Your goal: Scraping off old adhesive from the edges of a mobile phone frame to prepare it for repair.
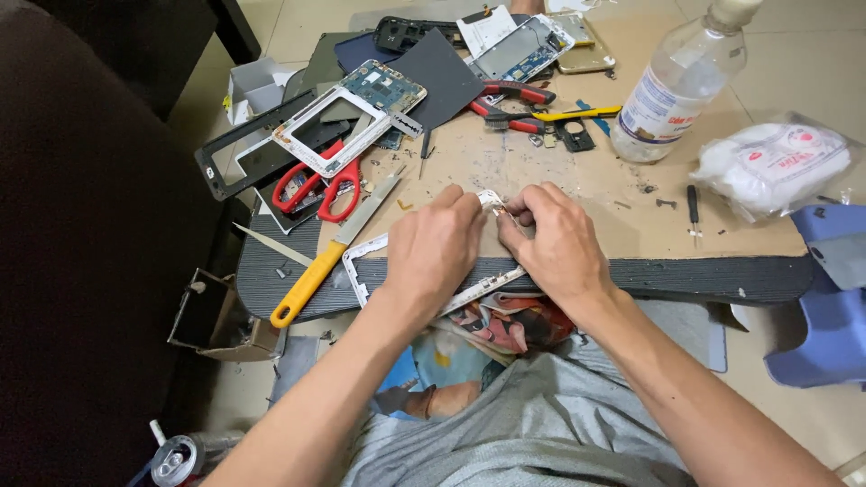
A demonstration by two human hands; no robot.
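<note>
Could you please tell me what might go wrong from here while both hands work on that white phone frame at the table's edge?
The left hand and right hand pinch the thin white phone frame, which overhangs the table edge; it might bend, snap or drop. The yellow-handled knife also juts past the edge beside the left wrist and could be knocked off. Small loose screws could scatter.
</note>
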